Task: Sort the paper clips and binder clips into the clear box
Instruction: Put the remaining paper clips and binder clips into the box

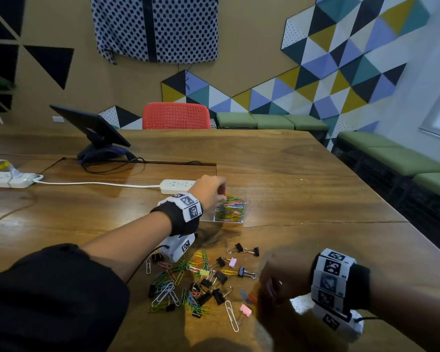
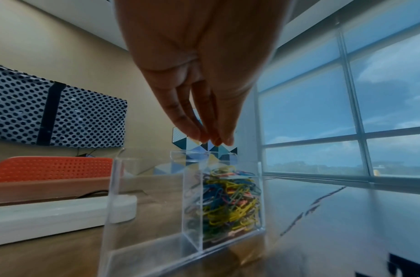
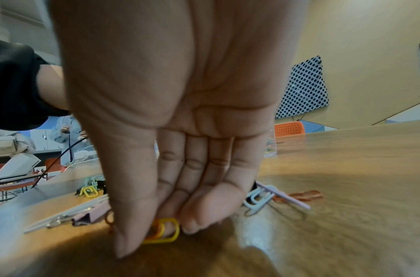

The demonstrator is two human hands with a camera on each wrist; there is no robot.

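The clear box (image 1: 228, 221) (image 2: 152, 206) stands mid-table, and its right compartment is heaped with coloured paper clips (image 1: 230, 207) (image 2: 230, 202). My left hand (image 1: 211, 189) (image 2: 211, 139) hovers just over that compartment, fingers pointing down with tips together. No clip shows between them. A loose pile of paper clips and black binder clips (image 1: 196, 280) lies nearer me, with a pink binder clip (image 1: 246, 310) and a big white paper clip (image 1: 231, 316). At the pile's right edge my right hand (image 1: 277, 280) (image 3: 159, 238) pinches a yellow and an orange paper clip (image 3: 171, 232) against the table.
A white power strip (image 1: 178, 186) (image 2: 62, 219) lies just behind the box, and a second strip (image 1: 8, 179) sits far left. A tablet on a stand (image 1: 92, 128) and a red chair (image 1: 175, 115) are beyond. A lilac binder clip (image 3: 90, 215) lies by my right thumb.
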